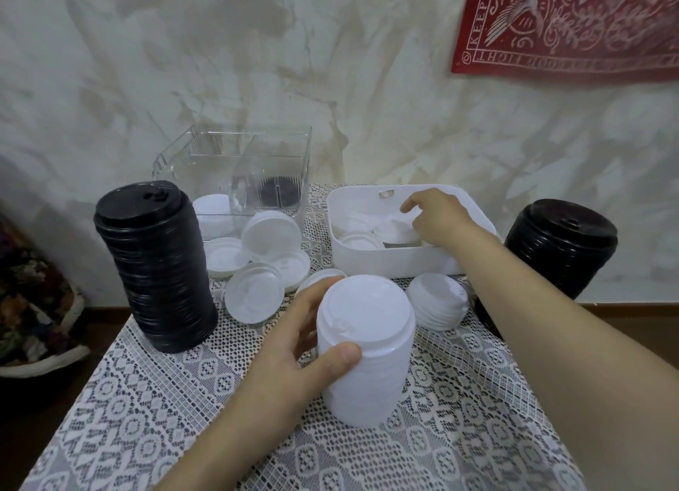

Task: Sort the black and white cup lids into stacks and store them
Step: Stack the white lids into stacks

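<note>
On the lace-covered table (147, 417), a tall black lid stack (158, 270) stands at left, and a white bin (367, 266) sits behind centre. The left hand (301, 343) grips the upright white lid stack (367, 343); the right hand (437, 215) is in the bin, grasp unclear. Loose white lids (253, 299) lie between.

A tall stack (158, 266) stands left, a divided box (205, 149) behind it, loose lids (255, 297) just right of both, a near stack (367, 351) at centre, a lid-filled tray (389, 264) behind that, a shorter stack (558, 248) at the right edge.
</note>
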Action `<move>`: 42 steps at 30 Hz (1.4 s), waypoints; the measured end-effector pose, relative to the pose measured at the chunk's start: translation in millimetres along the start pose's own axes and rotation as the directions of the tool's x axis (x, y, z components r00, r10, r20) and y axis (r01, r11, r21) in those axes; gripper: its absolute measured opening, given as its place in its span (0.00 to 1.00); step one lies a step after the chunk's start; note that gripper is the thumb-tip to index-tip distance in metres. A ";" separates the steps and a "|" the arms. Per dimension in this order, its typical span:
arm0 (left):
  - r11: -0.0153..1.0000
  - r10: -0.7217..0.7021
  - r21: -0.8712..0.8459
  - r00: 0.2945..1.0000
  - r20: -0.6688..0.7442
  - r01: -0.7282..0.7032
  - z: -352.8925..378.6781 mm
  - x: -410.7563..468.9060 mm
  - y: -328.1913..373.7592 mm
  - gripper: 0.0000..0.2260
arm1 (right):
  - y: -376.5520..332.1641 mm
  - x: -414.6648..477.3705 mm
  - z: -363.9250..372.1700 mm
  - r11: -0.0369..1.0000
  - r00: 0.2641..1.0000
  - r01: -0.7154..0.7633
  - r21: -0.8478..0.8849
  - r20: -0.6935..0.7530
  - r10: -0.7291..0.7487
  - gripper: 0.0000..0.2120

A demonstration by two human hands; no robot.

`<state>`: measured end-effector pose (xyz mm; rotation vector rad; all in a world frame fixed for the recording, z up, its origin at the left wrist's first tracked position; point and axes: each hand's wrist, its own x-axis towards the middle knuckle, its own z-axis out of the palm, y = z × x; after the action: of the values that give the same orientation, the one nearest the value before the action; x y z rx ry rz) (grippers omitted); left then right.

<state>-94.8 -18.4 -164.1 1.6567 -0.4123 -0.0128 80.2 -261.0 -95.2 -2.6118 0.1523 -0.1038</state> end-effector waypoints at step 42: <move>0.999 -0.022 0.037 1.000 0.007 0.022 3.8 -0.7 8.4 0.28 | -35.2 -108.6 -38.1 0.389 0.978 0.036 0.920 0.049 -0.205 0.11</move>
<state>-98.5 -22.5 -156.7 1.6982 -0.4020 -0.0282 -28.2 -235.7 -49.5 -1.4563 -0.1407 -0.0149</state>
